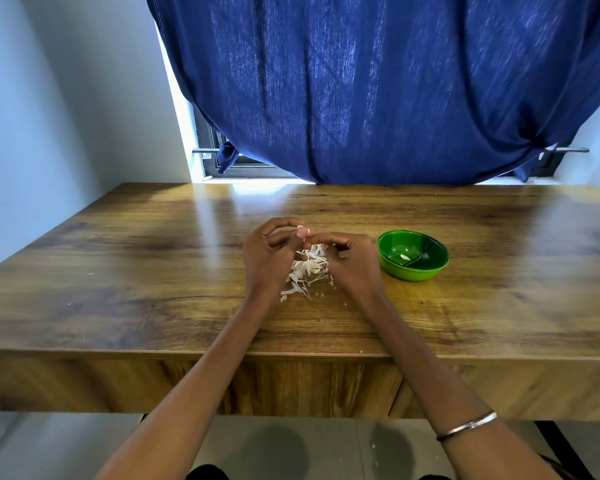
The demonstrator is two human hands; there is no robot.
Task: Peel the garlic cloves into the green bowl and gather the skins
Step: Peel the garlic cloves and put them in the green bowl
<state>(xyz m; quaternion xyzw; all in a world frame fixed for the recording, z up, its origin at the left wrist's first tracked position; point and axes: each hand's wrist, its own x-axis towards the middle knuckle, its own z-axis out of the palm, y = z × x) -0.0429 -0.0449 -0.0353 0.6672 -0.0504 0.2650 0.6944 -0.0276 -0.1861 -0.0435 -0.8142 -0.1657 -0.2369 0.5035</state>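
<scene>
Both hands meet over the middle of the wooden table [136, 271]. My left hand [269, 254] holds a small garlic clove [302, 231] at its fingertips. My right hand [349, 259] pinches at the same clove from the right, fingers curled. Under and between the hands lies a loose heap of white garlic skins [303, 275]. The green bowl [413, 254] stands just right of my right hand, with one peeled clove [404, 258] inside it.
A blue curtain [378, 91] hangs over the window behind the table's far edge. A grey wall stands at the left. The table's front edge runs across below my forearms, with tiled floor beneath.
</scene>
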